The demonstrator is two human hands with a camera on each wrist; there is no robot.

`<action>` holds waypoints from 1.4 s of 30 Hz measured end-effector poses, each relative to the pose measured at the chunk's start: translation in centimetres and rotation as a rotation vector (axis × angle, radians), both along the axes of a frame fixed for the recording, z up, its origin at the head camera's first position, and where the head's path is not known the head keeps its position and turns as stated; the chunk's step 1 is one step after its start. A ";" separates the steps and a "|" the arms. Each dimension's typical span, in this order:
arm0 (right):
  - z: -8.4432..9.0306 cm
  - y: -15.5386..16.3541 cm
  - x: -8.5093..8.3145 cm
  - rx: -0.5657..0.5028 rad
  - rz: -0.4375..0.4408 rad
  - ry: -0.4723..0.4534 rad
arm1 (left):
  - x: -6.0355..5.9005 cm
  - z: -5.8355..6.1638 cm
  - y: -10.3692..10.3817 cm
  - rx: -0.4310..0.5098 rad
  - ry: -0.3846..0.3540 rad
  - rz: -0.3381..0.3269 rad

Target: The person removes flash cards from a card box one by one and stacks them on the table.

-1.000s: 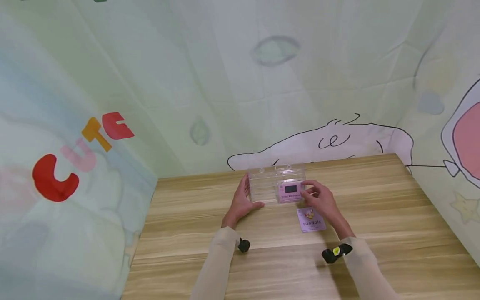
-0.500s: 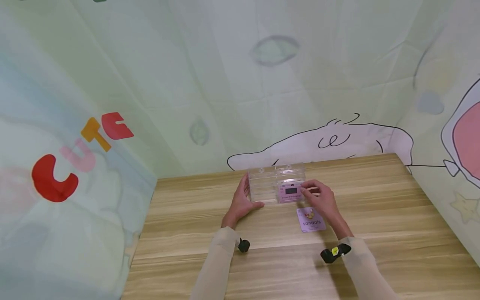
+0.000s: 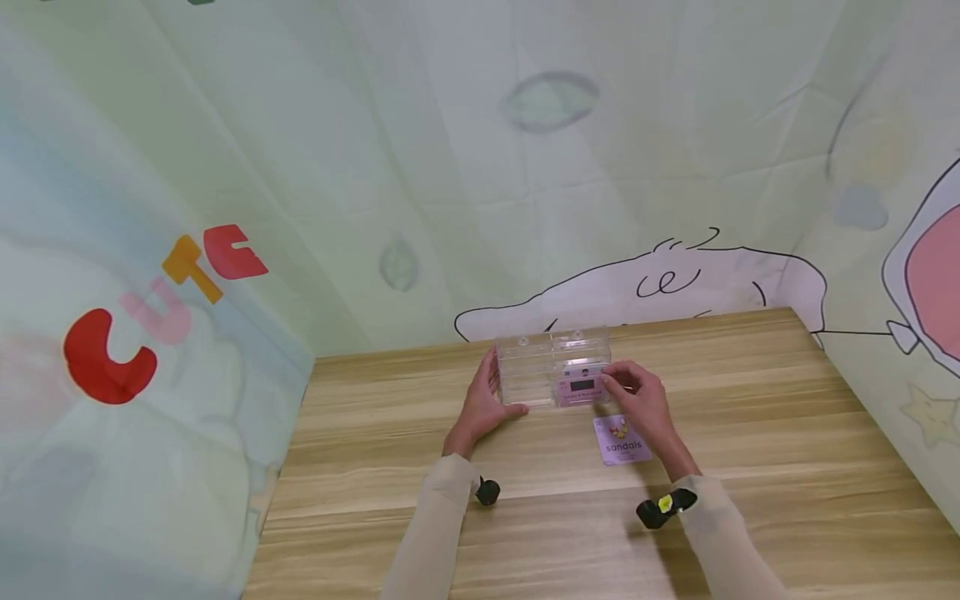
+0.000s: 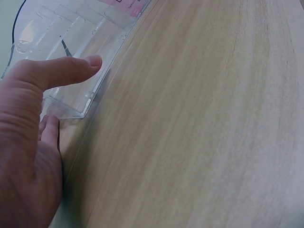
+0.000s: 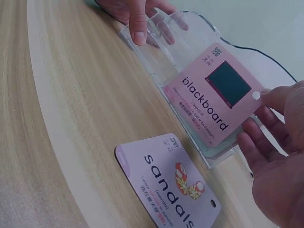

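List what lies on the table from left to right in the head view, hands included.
Left hand → clear plastic box → blackboard card → sandals card → right hand.

The clear plastic box (image 5: 187, 45) lies open-topped and ribbed inside. A pink "blackboard" card (image 5: 213, 102) with a dark rectangle leans tilted in the box's right end. A second pink card reading "sandals" (image 5: 171, 185) lies flat just in front of the box.
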State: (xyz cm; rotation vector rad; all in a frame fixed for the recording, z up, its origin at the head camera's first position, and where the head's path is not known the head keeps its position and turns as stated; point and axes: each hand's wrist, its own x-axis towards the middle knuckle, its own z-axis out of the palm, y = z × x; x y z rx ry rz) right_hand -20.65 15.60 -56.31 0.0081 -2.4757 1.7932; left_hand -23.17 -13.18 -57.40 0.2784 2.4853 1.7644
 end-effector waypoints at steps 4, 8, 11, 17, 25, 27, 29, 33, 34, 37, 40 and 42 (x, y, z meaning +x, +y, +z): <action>-0.2 0.1 0.0 -0.003 0.002 -0.002 | -0.8 -2.1 -0.2 0.010 0.008 0.014; -0.2 0.1 0.0 -0.006 0.008 -0.008 | -1.0 -2.6 -0.3 0.011 0.000 0.018; 0.0 0.0 0.0 -0.014 0.008 -0.023 | -1.0 -2.5 -0.4 0.006 -0.007 0.018; 0.4 0.1 0.1 -0.018 0.016 -0.020 | -1.0 -2.4 -0.4 0.009 -0.003 0.012; 0.6 0.7 0.0 -0.034 -0.009 0.004 | -0.9 -2.3 -0.3 0.018 0.008 0.019; 0.7 0.9 0.1 -0.040 -0.016 -0.005 | -0.8 -2.0 -0.2 0.016 0.007 0.015; 0.9 1.1 0.1 -0.046 -0.017 -0.007 | -0.4 -0.8 -0.1 0.011 0.003 0.007; 1.1 1.5 0.2 -0.052 -0.014 -0.016 | 0.3 0.8 0.1 0.016 0.000 0.000; 1.1 1.7 0.2 -0.051 -0.015 -0.023 | 0.2 0.6 0.1 0.016 0.000 0.002; 1.0 2.1 0.2 -0.053 -0.017 -0.044 | -0.5 -1.2 -0.1 0.010 0.000 0.014; 0.9 2.6 0.2 -0.061 -0.014 -0.059 | -1.0 -2.3 -0.3 -0.004 -0.005 0.017; 1.0 2.8 0.3 -0.059 -0.010 -0.062 | -1.1 -2.3 -0.3 0.005 0.005 0.014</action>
